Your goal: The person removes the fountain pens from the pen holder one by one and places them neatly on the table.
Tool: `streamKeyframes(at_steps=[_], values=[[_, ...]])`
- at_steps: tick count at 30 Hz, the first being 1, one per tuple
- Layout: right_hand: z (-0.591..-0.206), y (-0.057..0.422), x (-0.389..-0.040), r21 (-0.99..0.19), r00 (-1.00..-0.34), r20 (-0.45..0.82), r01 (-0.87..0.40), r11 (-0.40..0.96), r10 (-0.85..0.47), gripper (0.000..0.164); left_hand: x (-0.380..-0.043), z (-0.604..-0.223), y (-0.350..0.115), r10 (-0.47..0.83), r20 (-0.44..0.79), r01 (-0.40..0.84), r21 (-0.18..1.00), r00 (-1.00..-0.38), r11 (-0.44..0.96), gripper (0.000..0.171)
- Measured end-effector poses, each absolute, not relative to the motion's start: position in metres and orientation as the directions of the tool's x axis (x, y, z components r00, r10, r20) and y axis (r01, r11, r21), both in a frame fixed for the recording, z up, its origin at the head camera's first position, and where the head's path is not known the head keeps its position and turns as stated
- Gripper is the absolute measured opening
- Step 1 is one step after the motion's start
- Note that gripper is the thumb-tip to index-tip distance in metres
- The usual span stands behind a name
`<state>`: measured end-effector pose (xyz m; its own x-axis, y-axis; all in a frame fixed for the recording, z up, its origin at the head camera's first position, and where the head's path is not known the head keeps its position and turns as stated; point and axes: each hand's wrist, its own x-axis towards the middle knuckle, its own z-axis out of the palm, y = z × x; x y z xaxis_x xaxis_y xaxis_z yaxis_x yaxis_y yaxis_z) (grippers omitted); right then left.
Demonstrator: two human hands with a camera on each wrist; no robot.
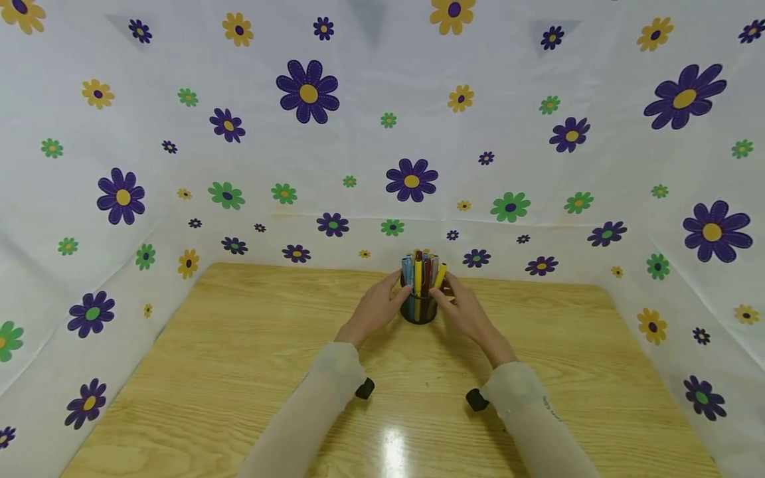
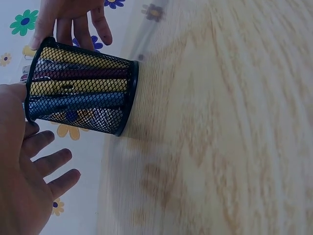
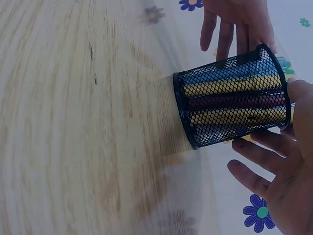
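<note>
Near the back of the table, a black mesh pen cup (image 1: 419,309) stands full of markers, among them blue, dark red and yellow ones. My left hand (image 1: 378,305) holds it from the left, thumb at the near side of the rim and index finger reaching behind. From the right, my right hand (image 1: 465,309) holds it the same way. The other fingers of both hands spread loosely beside and behind the cup. In the left wrist view, the markers (image 2: 78,85) show through the mesh. The cup's base is close to the wooden surface in the right wrist view.
The wooden table (image 1: 239,398) extends toward me and to both sides. A white flower-printed sheet (image 1: 358,139) rises right behind the cup and along the left and right edges. A small black device (image 1: 477,399) sits at my right wrist, and another (image 1: 365,388) at my left.
</note>
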<state>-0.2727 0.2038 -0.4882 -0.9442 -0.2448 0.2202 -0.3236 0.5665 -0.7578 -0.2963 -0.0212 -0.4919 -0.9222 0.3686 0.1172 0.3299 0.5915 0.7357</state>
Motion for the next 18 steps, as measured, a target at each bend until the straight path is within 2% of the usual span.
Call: streamKeyframes(at_steps=[18], values=[[-0.4941, 0.1984, -0.2656, -0.781, -0.946, 0.234, -0.321, 0.536, -0.226, 0.058, -0.2934, -0.4942, -0.0297, 0.379, 0.086, 0.299, 0.78, -0.921, 0.55, 0.068]])
